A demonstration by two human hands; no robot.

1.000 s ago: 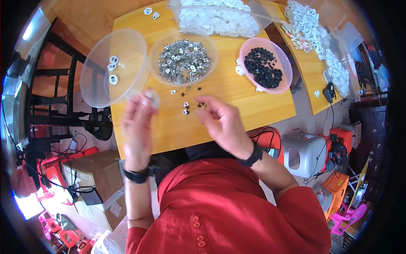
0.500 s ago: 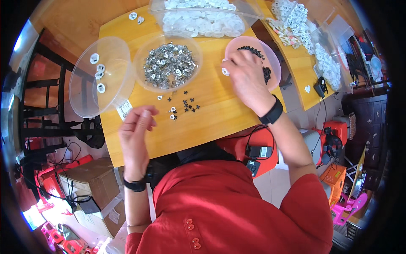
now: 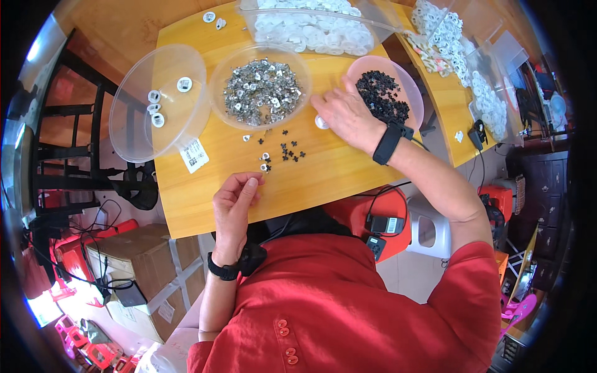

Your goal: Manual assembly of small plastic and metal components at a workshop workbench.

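Note:
My right hand (image 3: 349,115) is beside the pink bowl (image 3: 415,93) of small black cross-shaped pieces (image 3: 380,93). It grips a white round plastic piece (image 3: 321,122) at its thumb side. My left hand (image 3: 235,202) is over the table's near edge, thumb and fingers drawn together; anything between them is too small to make out. Just beyond its fingertips lie several loose black pieces (image 3: 285,149) and a few small metal pieces (image 3: 265,156). A clear bowl (image 3: 305,68) full of small metal pieces (image 3: 261,90) stands farther back.
A tilted clear round container (image 3: 134,118) at the left has several white round pieces (image 3: 158,120) in it. Behind stands a clear bin (image 3: 249,12) heaped with white plastic parts (image 3: 311,28). A side table (image 3: 438,102) at right bears more white parts. Below are cardboard boxes (image 3: 134,255) and a red stool (image 3: 398,239).
My right hand has come out of the pink bowl to its left, carrying the white round piece. My left hand has moved right toward the loose pieces. The view has shifted slightly.

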